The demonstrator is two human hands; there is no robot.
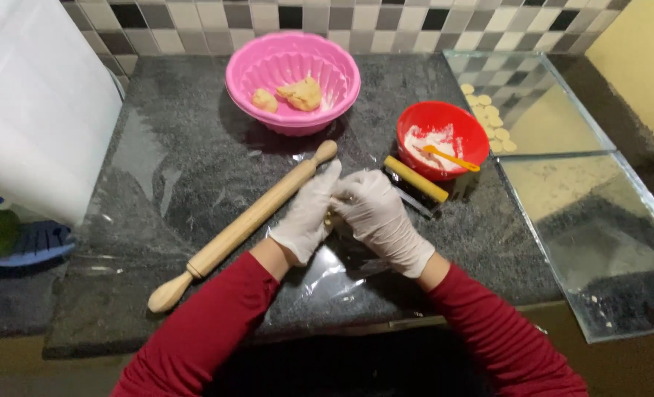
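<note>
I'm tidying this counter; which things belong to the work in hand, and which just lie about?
In use: small dough piece between left hand and right hand; rolling pin; pink bowl; red bowl; glass tray.
Lying about: yellow stick; white appliance.

Small piece of pale dough, mostly hidden, pinched between gloved left hand and right hand, just above plastic sheet on tabletop.
</note>
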